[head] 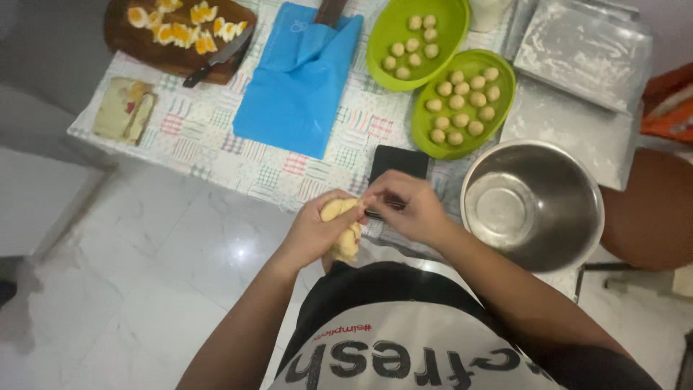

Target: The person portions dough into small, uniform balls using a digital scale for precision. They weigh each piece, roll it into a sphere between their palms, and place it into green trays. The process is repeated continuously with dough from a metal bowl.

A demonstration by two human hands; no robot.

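My left hand (pixel 317 230) grips a pale yellow lump of dough (pixel 345 230) in front of my body, just off the table's near edge. My right hand (pixel 406 208) pinches the top of the same lump with its fingertips. Under the right hand lies a small black device (pixel 397 162), likely a scale. Two green oval plates (pixel 390 29) (pixel 505 108) beyond it carry several small dough balls (pixel 462 101).
A steel bowl (pixel 570 217) stands at my right. A folded blue mat (pixel 299 83) lies mid-table. At the far left a wooden board (pixel 144 45) bears cut egg pieces and a knife (pixel 216 59). Floured metal trays (pixel 577 65) sit at the far right.
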